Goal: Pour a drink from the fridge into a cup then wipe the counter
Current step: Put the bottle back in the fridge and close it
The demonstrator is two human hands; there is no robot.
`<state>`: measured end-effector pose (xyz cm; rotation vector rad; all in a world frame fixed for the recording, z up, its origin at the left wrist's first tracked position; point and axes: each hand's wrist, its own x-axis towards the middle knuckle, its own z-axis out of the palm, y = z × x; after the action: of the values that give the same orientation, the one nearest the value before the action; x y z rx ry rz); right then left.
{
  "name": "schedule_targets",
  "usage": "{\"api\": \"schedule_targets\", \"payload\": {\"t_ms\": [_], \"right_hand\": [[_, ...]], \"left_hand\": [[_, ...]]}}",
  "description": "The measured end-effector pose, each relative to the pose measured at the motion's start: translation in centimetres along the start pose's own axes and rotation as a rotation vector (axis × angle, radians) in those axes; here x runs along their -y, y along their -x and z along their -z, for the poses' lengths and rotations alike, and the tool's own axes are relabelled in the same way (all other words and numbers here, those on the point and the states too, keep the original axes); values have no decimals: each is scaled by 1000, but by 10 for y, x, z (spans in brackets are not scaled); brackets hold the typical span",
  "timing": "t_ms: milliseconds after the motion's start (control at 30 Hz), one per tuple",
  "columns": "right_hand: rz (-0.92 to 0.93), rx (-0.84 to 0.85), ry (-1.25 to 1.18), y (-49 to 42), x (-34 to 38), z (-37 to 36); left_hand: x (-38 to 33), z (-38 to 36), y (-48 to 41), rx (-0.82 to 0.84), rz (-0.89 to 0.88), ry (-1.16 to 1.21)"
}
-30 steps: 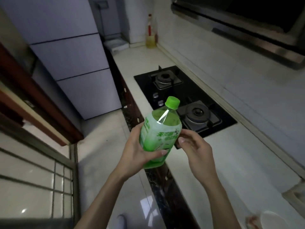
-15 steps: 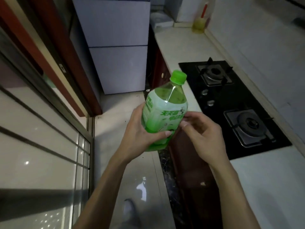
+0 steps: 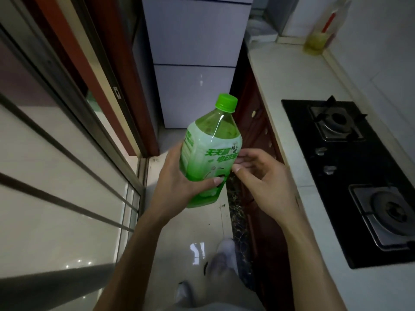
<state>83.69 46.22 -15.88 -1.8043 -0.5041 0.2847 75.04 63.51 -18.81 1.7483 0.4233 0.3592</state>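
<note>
A green drink bottle (image 3: pixel 211 151) with a green cap and a white-green label is held upright in front of me, over the floor beside the counter. My left hand (image 3: pixel 179 185) wraps around its lower half from the left, thumb across the front. My right hand (image 3: pixel 262 178) sits just right of the bottle, fingers loosely curled, fingertips touching the label without gripping. The white fridge (image 3: pixel 195 61) stands closed straight ahead. No cup is in view.
The white counter (image 3: pixel 289 81) runs along the right with a black two-burner gas hob (image 3: pixel 350 167). A bottle of yellow liquid (image 3: pixel 318 37) stands at the counter's far end. Dark cabinet fronts (image 3: pixel 253 122) lie below. A sliding glass door (image 3: pixel 56 176) lines the left.
My view has swung left and down, away from the counter toward the fridge and floor. The bottle stays in my left hand; my right hand stays beside it.
</note>
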Motion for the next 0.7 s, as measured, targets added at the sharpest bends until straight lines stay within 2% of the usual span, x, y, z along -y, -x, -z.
{"api": "schedule_targets", "payload": {"t_ms": [433, 700], "right_hand": [[166, 138, -66, -183, -1, 14], [223, 254, -37, -268, -6, 3]], "left_hand": [[-38, -10, -145, -217, 31, -78], [-33, -6, -214, -336, 77, -60]]}}
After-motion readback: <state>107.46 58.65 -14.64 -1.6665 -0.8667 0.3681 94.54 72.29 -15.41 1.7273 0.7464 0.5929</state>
